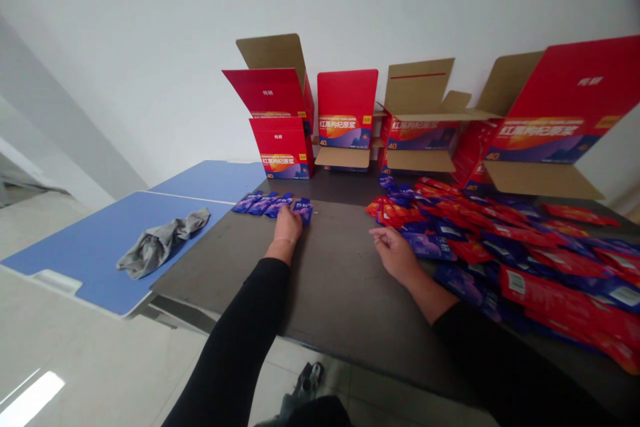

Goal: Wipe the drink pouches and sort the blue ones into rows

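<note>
My left hand (288, 225) is closed at the right end of a short row of purple sachets (263, 204), its fingers on the rightmost purple sachet (303, 209). Part of that sachet is covered by the fingers. To the right, my right hand (395, 250) is held low over the dark table with fingers stretched out and nothing visible in them. Just beyond its knuckles lies a loose purple sachet (431, 247), at the edge of a big heap of red sachets (555, 257) and purple ones.
Several red cartons (283, 147) with open flaps stand along the wall, some stacked. The dark table (330, 280) adjoins a blue folding table (107, 240) on the left, where a crumpled grey cloth (160, 243) lies. One carton flap (543, 180) overhangs the heap.
</note>
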Motion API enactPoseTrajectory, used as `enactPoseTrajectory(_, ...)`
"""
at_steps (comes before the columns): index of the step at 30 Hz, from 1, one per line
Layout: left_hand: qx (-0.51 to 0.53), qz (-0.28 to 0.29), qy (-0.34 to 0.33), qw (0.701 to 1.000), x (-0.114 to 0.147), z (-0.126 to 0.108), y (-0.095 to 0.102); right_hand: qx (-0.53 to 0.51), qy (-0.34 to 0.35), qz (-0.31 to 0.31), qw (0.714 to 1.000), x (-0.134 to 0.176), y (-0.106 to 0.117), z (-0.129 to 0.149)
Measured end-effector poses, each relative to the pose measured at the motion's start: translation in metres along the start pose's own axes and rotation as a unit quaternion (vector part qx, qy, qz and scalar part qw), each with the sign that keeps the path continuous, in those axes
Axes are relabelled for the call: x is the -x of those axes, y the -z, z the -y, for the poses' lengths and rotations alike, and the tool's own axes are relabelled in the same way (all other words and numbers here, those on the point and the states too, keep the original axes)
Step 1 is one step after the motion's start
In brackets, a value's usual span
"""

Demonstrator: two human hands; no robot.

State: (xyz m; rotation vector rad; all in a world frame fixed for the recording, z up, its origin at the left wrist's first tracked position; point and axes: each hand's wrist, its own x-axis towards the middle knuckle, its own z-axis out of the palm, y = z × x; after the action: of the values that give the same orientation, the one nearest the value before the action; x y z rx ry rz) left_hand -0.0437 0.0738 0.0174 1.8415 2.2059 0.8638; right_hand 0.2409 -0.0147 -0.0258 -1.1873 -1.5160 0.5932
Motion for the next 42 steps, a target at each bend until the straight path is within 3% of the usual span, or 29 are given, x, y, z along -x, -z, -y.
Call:
enactPoseTrajectory(6,-0.091,-0.034,0.001,0.995,0.009,-0.003,0.001,-0.005,-0.005,0.006,1.0,-0.001,0.0,0.0)
enactPoseTrajectory(11,-0.132,0.034,-0.095,0.986,0.017,-0.009,-0.005,-0.004,-0.011,0.016,1.0,0.0,0.0,0.001)
enactPoseTrajectory(15,-0.155,0.032,-0.119,0.98,0.011,-0.003,-0.009,0.001,-0.007,0.018,1.0,0.0,0.0,0.002)
enactPoseTrajectory(22,-0.158,0.018,-0.09,0.983,0.004,0.006,-0.007,-0.006,-0.011,0.013,1.0,0.0,0.001,0.005)
enactPoseTrajectory(42,-0.138,0.008,-0.02,0.99,0.005,0.004,-0.003,0.006,-0.009,0.014,1.0,0.001,0.002,0.008)
